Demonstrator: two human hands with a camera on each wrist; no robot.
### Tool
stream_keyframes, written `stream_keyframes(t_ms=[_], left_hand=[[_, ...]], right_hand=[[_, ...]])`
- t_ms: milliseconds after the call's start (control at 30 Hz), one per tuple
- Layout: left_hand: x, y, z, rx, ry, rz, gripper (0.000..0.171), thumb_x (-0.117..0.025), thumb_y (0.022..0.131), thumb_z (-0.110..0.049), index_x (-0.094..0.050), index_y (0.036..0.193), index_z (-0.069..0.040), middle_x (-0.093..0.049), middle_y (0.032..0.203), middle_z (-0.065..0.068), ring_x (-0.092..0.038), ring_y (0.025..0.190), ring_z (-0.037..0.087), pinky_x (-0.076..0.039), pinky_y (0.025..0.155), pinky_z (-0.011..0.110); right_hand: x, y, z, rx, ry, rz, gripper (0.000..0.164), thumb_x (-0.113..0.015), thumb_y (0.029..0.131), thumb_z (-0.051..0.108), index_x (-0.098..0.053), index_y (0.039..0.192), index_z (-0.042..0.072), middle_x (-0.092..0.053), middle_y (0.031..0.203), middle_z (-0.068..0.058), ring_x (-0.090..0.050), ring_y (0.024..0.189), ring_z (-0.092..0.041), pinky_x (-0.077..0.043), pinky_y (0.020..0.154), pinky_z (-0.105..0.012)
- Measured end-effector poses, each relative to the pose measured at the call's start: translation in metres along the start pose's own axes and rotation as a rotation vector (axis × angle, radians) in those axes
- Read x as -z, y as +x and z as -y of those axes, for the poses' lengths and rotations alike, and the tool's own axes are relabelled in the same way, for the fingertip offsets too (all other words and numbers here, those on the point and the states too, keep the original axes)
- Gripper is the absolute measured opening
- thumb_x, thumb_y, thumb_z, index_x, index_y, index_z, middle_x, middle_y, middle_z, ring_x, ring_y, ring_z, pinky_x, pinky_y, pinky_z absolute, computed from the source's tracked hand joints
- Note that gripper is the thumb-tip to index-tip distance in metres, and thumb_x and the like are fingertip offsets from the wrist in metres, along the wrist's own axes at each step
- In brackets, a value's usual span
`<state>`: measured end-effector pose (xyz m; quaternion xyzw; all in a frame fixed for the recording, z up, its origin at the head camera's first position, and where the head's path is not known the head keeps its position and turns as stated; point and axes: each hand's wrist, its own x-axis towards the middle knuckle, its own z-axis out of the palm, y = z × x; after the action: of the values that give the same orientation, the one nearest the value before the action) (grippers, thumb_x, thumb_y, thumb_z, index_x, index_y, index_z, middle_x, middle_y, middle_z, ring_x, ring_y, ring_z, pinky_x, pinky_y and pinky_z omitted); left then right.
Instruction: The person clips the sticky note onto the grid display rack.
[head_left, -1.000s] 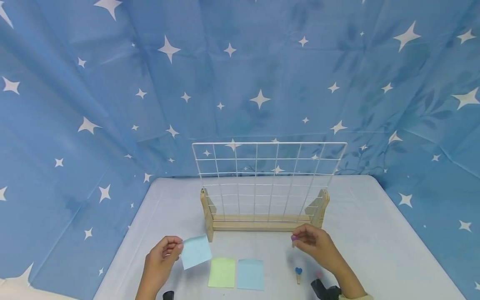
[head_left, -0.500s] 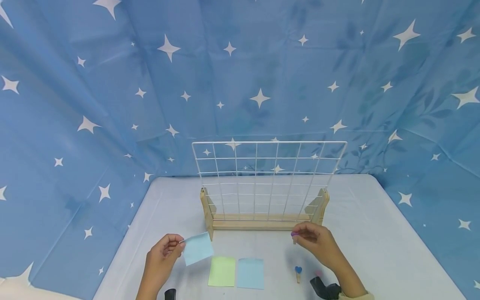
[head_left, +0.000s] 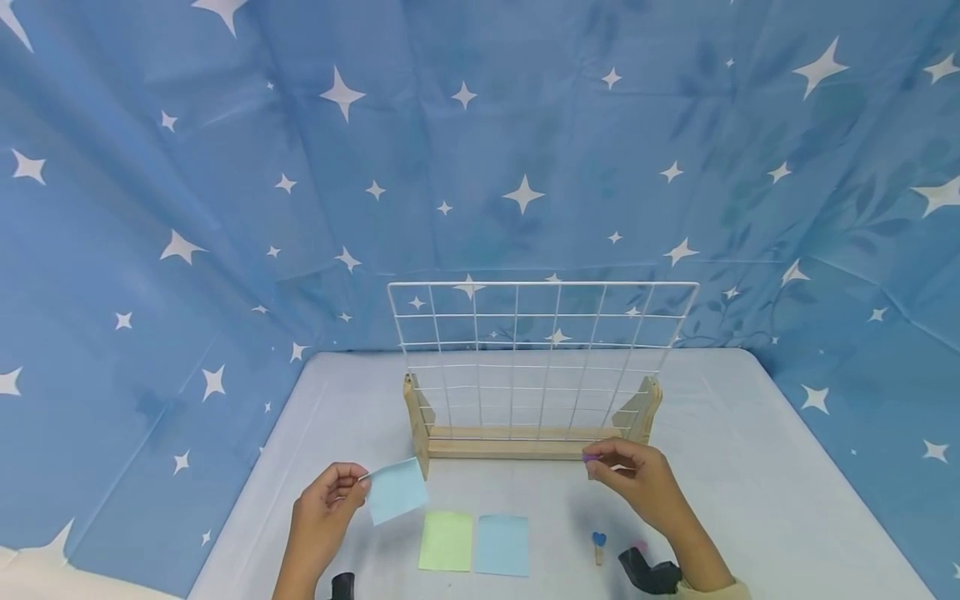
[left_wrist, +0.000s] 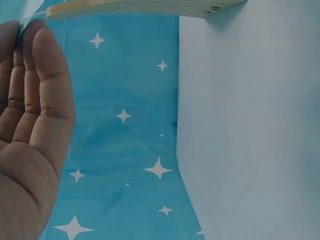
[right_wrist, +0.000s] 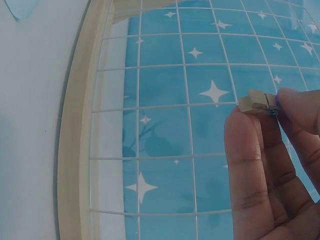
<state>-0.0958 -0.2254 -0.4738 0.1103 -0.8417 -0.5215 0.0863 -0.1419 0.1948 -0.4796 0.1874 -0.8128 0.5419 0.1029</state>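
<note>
My left hand [head_left: 322, 517] pinches a light blue sticky note [head_left: 397, 492] by its upper left corner, raised above the table. In the left wrist view only a sliver of that note shows at the top left. Between thumb and fingers, my right hand [head_left: 637, 483] holds a small wooden clothespin [right_wrist: 256, 102] with a purple top, in front of the grid's right end. Two more notes lie side by side on the table, a green sticky note [head_left: 446, 542] and a blue sticky note [head_left: 502, 546]. A clothespin with a blue heart [head_left: 598, 547] lies below the right hand.
A white wire grid [head_left: 513, 315] stands in a wooden base [head_left: 517, 448] at the middle of the white table [head_left: 345, 400]. A pink piece [head_left: 640, 547] lies partly hidden beside the black wrist device [head_left: 651, 575]. Blue star-printed cloth [head_left: 480, 150] hangs behind.
Both hands have risen slightly, the left note drifting a little up and right. The clothespin in the right hand has turned so that less of its wood shows.
</note>
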Motion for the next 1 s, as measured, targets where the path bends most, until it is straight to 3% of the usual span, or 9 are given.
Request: stream_keyframes(t_ms=[333, 567, 700, 867, 1000], left_hand=[[0.001, 0.0, -0.002, -0.032, -0.019, -0.009, 0.012, -0.075, 0.103, -0.008, -0.074, 0.112, -0.001, -0.075, 0.101, 0.007, -0.072, 0.087, 0.007, -0.06, 0.079, 0.018], [-0.001, 0.001, -0.006, -0.036, -0.044, -0.019, 0.012, -0.077, 0.101, -0.008, -0.075, 0.11, 0.001, -0.076, 0.097, 0.008, -0.073, 0.084, 0.007, -0.061, 0.077, 0.019], [-0.002, 0.001, -0.008, -0.048, -0.048, -0.029, 0.009, -0.077, 0.1, -0.005, -0.075, 0.107, 0.001, -0.077, 0.096, 0.008, -0.073, 0.083, 0.008, -0.061, 0.076, 0.019], [-0.002, 0.002, -0.009, -0.055, -0.056, -0.025, 0.011, -0.078, 0.1, -0.006, -0.076, 0.108, 0.001, -0.078, 0.098, 0.009, -0.073, 0.083, 0.007, -0.061, 0.076, 0.019], [-0.002, 0.003, -0.01, -0.045, -0.06, -0.011, 0.013, -0.078, 0.101, -0.009, -0.076, 0.11, 0.0, -0.078, 0.099, 0.008, -0.073, 0.083, 0.007, -0.061, 0.076, 0.019]], right_hand=[[-0.002, 0.008, 0.004, 0.028, 0.015, -0.008, 0.024, -0.079, 0.091, -0.01, -0.077, 0.114, -0.005, -0.079, 0.102, -0.016, -0.072, 0.089, 0.0, -0.061, 0.075, -0.019], [-0.004, 0.012, 0.008, 0.065, 0.066, -0.004, 0.018, -0.078, 0.091, -0.013, -0.077, 0.109, -0.009, -0.078, 0.102, -0.022, -0.074, 0.09, 0.0, -0.062, 0.076, -0.019], [-0.005, 0.015, 0.01, 0.086, 0.041, -0.01, 0.02, -0.079, 0.09, -0.014, -0.077, 0.109, -0.009, -0.078, 0.1, -0.02, -0.073, 0.088, 0.0, -0.061, 0.074, -0.018], [-0.004, 0.02, 0.015, 0.079, 0.039, -0.019, 0.025, -0.079, 0.09, -0.014, -0.076, 0.114, -0.01, -0.078, 0.099, -0.02, -0.073, 0.088, 0.001, -0.061, 0.075, -0.017], [-0.003, 0.023, 0.017, 0.08, 0.053, -0.027, 0.02, -0.077, 0.09, -0.015, -0.077, 0.11, -0.011, -0.078, 0.101, -0.024, -0.072, 0.09, 0.003, -0.061, 0.076, -0.017]])
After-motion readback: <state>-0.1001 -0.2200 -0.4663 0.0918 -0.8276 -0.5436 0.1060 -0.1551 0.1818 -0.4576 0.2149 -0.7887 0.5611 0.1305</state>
